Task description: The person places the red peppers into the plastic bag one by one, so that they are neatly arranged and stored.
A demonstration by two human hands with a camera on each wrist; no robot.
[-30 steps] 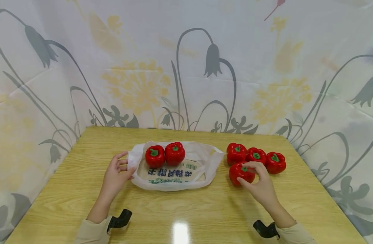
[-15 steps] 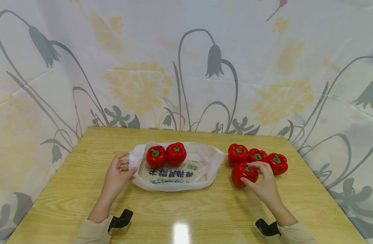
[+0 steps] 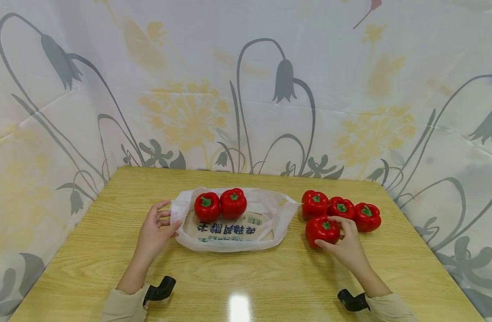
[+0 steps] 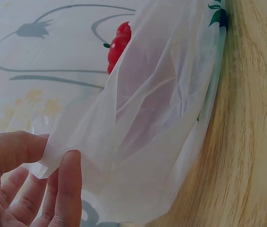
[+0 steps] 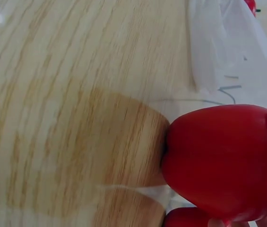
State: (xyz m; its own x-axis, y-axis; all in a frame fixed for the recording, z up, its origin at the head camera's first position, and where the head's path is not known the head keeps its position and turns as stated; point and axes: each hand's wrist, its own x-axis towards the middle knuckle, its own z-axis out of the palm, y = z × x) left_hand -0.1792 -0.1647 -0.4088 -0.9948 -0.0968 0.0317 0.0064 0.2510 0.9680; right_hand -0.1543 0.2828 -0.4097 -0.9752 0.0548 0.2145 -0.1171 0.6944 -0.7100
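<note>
My left hand [image 3: 157, 223] pinches the left edge of a white plastic bag [image 4: 138, 109] between thumb and fingers. The bag lies with its mouth spread on the wooden table, dark printing on its inside. Two red bell peppers sit side by side toward its back, one on the left [image 3: 207, 210] and one on the right [image 3: 233, 205]. To the right of the bag, my right hand [image 3: 346, 241] grips another red bell pepper [image 5: 223, 161], thumb at its near side and fingers at its far side. Its green stem points up in the head view.
Three more red bell peppers stand just behind the gripped one: a left one [image 3: 314, 205], a middle one [image 3: 341, 207] and a right one [image 3: 367, 218]. Behind the wooden table [image 3: 246, 277] hangs a flower-patterned cloth [image 3: 189, 67].
The pepper in my right hand has turned slightly, its stem now showing farther right on it. My left hand keeps its pinch on the bag edge. The head view has shifted a little.
</note>
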